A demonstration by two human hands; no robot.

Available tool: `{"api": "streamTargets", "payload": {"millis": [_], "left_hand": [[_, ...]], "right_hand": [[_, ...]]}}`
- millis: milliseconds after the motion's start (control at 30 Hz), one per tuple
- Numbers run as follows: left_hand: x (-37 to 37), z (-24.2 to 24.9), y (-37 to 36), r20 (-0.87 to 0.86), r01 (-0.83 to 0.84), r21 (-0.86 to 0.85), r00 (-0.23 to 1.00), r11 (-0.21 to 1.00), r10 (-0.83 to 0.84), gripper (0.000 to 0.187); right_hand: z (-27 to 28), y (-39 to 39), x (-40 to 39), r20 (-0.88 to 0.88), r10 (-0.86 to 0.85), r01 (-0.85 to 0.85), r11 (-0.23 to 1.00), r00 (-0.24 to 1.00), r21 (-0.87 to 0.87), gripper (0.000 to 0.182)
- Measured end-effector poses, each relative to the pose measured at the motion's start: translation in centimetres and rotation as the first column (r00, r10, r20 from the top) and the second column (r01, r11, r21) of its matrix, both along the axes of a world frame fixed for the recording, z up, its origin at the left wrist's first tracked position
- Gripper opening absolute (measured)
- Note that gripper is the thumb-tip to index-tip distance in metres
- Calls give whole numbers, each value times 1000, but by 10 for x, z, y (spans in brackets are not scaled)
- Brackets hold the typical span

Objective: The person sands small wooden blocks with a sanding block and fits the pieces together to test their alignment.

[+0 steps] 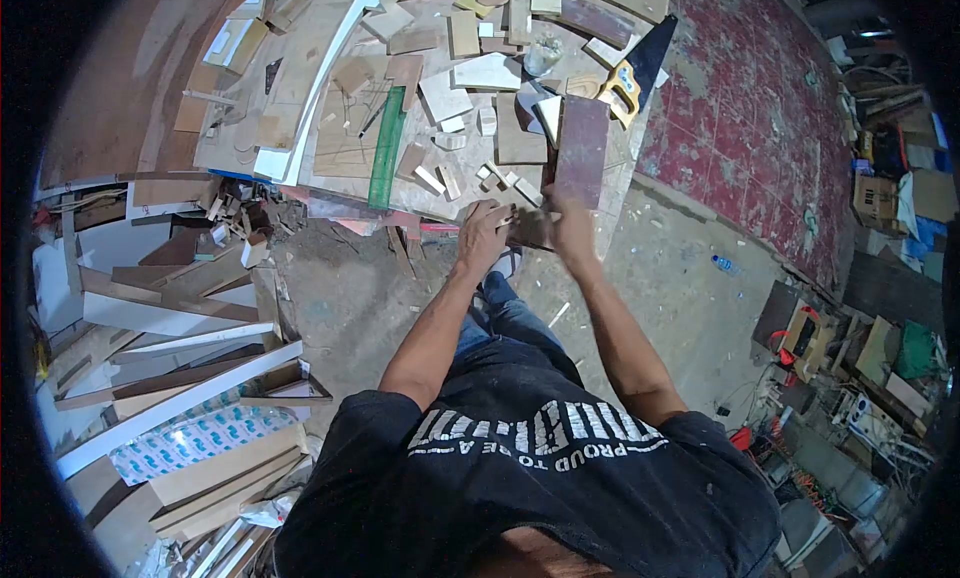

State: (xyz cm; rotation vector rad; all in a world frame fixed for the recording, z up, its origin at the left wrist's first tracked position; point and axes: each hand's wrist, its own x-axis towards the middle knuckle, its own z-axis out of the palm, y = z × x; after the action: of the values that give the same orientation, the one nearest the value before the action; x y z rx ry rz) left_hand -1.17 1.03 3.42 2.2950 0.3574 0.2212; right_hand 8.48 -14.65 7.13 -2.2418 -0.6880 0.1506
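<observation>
At the near edge of the worktable (pixel 445 210), my left hand (pixel 487 230) has its fingers bent and closed over the left side of a small brown board (pixel 530 228). What its fingertips grip is too small to make out. My right hand (pixel 572 226) is on the other side of that board, smeared by motion, so its fingers cannot be read. Just beyond it lies a reddish-brown flat panel (pixel 582 153). Small wooden strips (pixel 525 190) lie in front of my left hand.
A handsaw (pixel 640 73) with a yellow handle lies at the table's right edge. A green ruler (pixel 387 148) and a pencil (pixel 368 122) lie on the left. Scrap blocks (pixel 445 98) and a clear jar (pixel 543 56) spread behind. Offcut boards (pixel 190 328) crowd the floor at left.
</observation>
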Motion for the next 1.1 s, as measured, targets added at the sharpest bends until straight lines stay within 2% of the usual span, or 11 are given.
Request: {"api": "streamTargets", "payload": {"millis": [33,100,167,367,433,467,533,700,867,967,1100], "left_hand": [[1,3,0,2,0,-1,1000,1000,0,29],[3,11,0,-73,-6,-30,997,1000,4,29],[4,-1,0,-53,-41,-24,998,999,40,28],[-2,-1,-3,-75,-48,-39,996,998,45,26],[0,2,1,-62,-50,-51,997,997,47,24],[1,4,2,-61,-48,-48,997,998,45,24],[4,7,8,-73,12,-58,997,998,-16,22],[4,12,11,-83,27,-101,996,995,-36,20],[-1,10,13,-9,117,58,993,991,-117,21],[-2,21,14,-20,135,160,991,978,-133,22],[3,13,24,-89,213,209,976,954,-198,21]], "right_hand": [[3,15,-11,-93,60,-64,997,994,-35,33],[-11,28,-23,-114,86,-93,994,990,-58,28],[-26,36,-28,-173,121,-143,982,978,-122,19],[-47,38,-32,-76,206,-218,954,976,-207,21],[-35,46,-34,-88,142,-160,952,986,-263,22],[-27,45,-30,-87,166,-179,969,982,-172,22],[-30,47,-27,-141,90,-120,967,986,-225,22],[-17,49,-28,-151,23,-70,948,988,-312,22],[-8,53,-37,-169,-31,-37,923,985,-384,19],[0,58,-43,-196,-99,17,923,976,-385,17],[-5,60,-46,-137,-88,38,942,987,-332,13]]}}
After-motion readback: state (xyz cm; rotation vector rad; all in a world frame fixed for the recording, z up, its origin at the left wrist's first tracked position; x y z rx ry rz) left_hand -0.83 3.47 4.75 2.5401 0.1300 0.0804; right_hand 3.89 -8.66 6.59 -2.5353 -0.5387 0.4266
